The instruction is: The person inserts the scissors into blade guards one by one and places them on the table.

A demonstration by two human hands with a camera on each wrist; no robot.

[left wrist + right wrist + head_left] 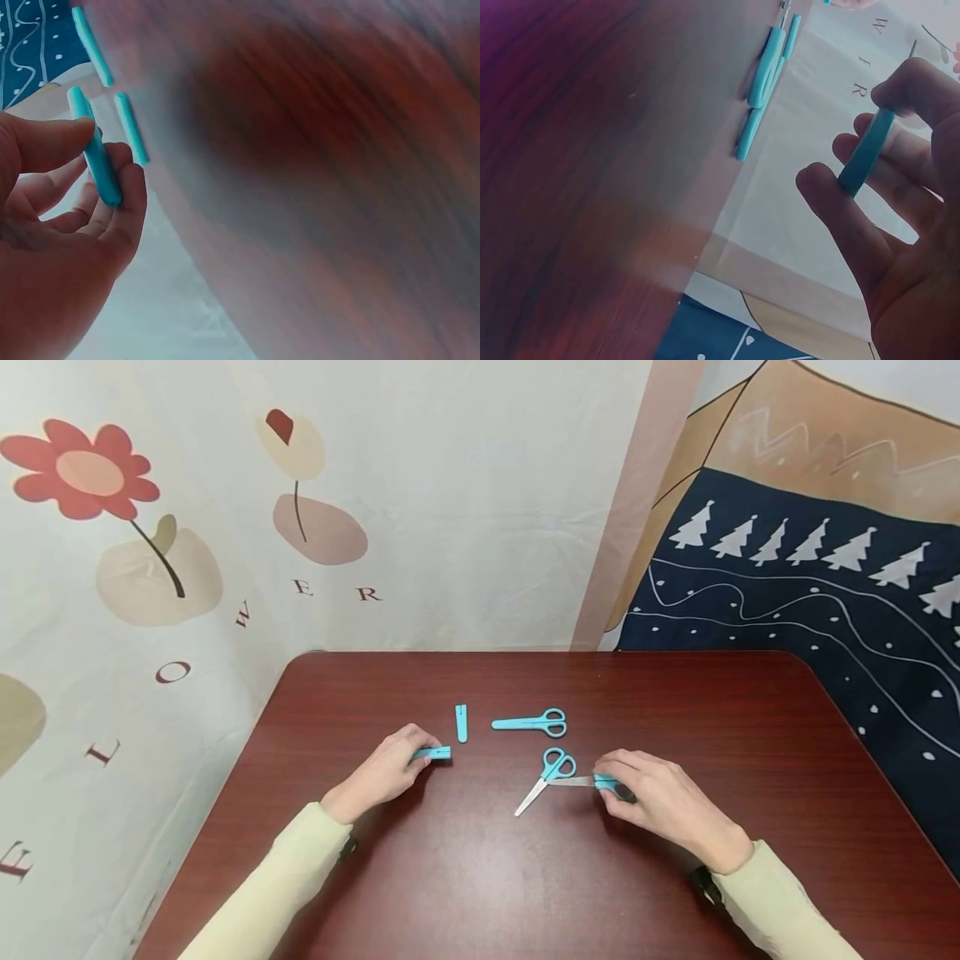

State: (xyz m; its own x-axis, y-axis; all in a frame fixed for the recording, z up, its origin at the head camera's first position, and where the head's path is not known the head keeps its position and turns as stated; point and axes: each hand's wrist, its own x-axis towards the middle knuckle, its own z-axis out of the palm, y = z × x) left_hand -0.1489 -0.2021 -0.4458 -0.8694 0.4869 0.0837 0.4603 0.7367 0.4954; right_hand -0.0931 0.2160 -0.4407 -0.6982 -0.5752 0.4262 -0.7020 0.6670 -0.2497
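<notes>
On a dark red table point(480, 877), the left hand point(386, 770) pinches a small turquoise blade cover point(433, 752) between its thumb and curled fingers. The right hand point(660, 797) curls its fingers round one handle of an open pair of turquoise scissors point(553, 779), whose bare metal blades are spread apart just above the tabletop. Behind them lie a second cover point(461, 723) and a capped pair of scissors point(531, 722).
</notes>
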